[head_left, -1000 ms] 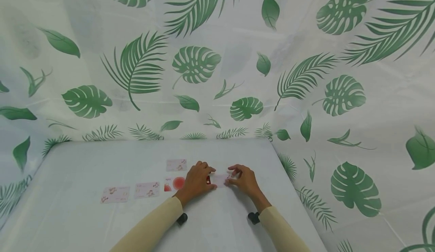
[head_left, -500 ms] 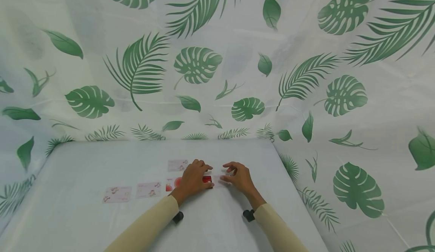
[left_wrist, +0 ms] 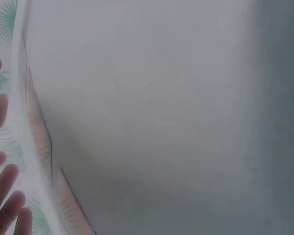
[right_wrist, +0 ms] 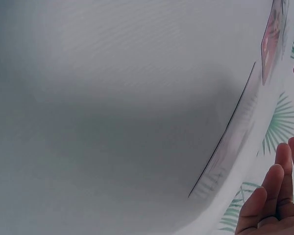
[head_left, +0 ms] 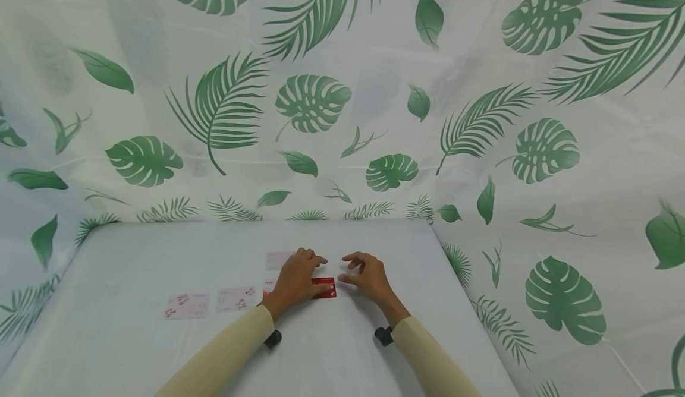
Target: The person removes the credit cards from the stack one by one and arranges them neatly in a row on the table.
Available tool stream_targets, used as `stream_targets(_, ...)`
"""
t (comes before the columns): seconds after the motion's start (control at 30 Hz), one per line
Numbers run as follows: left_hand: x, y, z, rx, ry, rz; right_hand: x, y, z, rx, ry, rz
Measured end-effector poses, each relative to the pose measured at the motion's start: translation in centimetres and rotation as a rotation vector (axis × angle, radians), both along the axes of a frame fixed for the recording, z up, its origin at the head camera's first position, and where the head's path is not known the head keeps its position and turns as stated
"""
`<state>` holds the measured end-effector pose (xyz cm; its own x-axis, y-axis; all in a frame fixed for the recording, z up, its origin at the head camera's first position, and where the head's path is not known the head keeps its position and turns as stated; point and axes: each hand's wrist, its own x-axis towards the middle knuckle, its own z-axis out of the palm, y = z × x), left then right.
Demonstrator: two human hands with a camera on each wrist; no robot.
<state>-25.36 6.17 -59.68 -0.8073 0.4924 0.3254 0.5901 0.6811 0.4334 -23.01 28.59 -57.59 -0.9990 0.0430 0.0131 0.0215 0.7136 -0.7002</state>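
My left hand [head_left: 293,281] hovers with loosely bent, parted fingers over a red card [head_left: 330,287]. The thumb overlaps that card, and a second reddish card [head_left: 267,288] shows at the wrist, mostly hidden by the hand. To the right, my right hand [head_left: 369,281] has thumb and fingers apart with nothing between them, its thumb tip close to the red card's right edge. In the right wrist view, a pale card [right_wrist: 225,142] lies flat with a pink card [right_wrist: 271,44] beyond it. The left wrist view shows two pinkish cards [left_wrist: 40,132] edge-on below the left fingers [left_wrist: 7,210].
Two pale pink cards with floral prints lie to the left: one farther left [head_left: 186,306], the other nearer the hand [head_left: 236,299]. Another pale card [head_left: 279,260] lies behind the left hand. A leaf-patterned sheet [head_left: 321,183] rises behind the white table [head_left: 134,266].
Both hands have shifted left, the right one leaving the pale card it was touching. More of the red card now shows past the left thumb.
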Motion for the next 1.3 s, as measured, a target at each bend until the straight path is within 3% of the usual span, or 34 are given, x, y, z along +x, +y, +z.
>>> stream_targets(0.4, -0.3, -1.5, 0.8, -0.009, -0.042, 0.008, -0.4, -1.1, -0.2, -0.035, -0.004, 0.019)
stream_targets(0.7, -0.5, -2.3, 1.2, -0.031, -0.035, 0.03, -0.7, -2.0, -0.2, -0.041, -0.025, 0.018)
stream_targets(1.3, -1.3, -4.6, 0.9, -0.01, -0.066, 0.063, -1.4, -3.9, -0.6, -0.056, -0.019, 0.052)
